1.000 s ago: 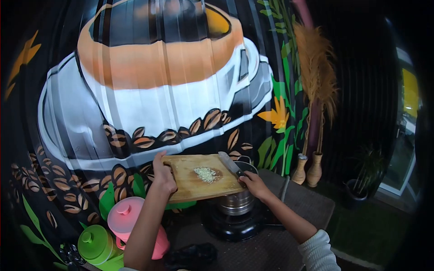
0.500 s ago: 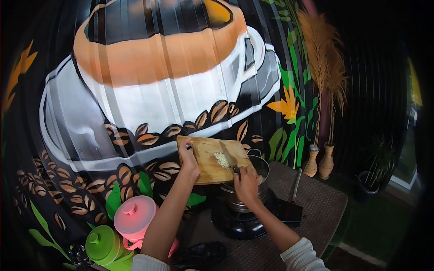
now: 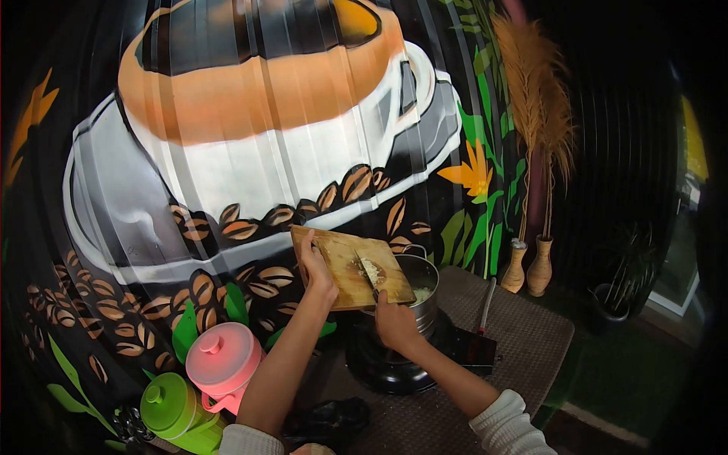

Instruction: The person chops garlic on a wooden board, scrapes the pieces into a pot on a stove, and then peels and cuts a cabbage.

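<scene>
My left hand [image 3: 317,274] grips the left edge of a wooden cutting board [image 3: 334,254], which is held up and tilted down to the right, its lower right corner over a metal pot [image 3: 426,307]. A small heap of finely chopped pale pieces [image 3: 372,271] lies on the board. My right hand [image 3: 397,324] is closed around the handle of a knife [image 3: 365,268], its blade against the board on the left side of the heap. Pale bits [image 3: 422,293] show inside the pot.
The pot stands on a black stove [image 3: 379,371] on a brown textured table [image 3: 523,322]. A long-handled utensil [image 3: 486,307] lies to its right. Pink [image 3: 221,360] and green [image 3: 171,406] lidded jugs stand at left, a black plastic bag [image 3: 330,419] in front. A painted wall rises behind.
The knife blade has shifted from the right side of the chopped pieces to their left. The board has tilted more toward the pot, and its heap looks smaller.
</scene>
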A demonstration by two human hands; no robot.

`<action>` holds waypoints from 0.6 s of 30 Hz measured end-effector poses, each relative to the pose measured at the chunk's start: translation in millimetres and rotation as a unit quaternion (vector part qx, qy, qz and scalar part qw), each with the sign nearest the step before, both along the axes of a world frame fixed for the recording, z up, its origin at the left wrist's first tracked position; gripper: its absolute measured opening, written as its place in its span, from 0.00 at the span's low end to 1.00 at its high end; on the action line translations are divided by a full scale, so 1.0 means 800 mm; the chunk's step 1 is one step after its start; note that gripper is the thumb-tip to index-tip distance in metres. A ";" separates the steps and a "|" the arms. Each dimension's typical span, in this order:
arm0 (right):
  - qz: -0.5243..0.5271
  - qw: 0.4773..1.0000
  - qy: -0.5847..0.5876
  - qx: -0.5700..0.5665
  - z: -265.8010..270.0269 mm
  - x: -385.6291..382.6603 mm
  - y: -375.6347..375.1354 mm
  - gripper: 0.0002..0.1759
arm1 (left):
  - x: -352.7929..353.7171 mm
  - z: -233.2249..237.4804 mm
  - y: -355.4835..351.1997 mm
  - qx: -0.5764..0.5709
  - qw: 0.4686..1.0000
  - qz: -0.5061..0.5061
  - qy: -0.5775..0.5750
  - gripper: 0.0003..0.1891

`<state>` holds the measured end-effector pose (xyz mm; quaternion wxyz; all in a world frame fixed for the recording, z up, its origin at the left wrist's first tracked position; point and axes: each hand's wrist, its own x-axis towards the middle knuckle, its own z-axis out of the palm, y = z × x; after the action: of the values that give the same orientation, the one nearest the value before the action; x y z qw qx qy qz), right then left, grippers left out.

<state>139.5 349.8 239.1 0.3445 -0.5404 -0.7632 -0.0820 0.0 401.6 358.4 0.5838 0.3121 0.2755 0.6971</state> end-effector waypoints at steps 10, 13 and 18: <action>-0.063 0.988 0.038 -0.136 0.001 0.020 0.002 0.20 | 0.024 0.027 -0.032 0.042 0.999 0.034 0.002 0.36; -0.093 0.990 0.024 -0.106 0.009 0.029 -0.018 0.17 | 0.036 0.034 -0.047 0.039 0.997 0.058 0.018 0.37; -0.017 0.999 0.040 -0.003 0.032 0.007 -0.039 0.14 | 0.039 0.036 -0.046 0.053 0.997 0.060 0.013 0.33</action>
<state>145.0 318.3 264.9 0.3722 -0.5571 -0.7396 -0.0640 31.0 365.1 386.9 0.5200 0.3351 0.2638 0.7401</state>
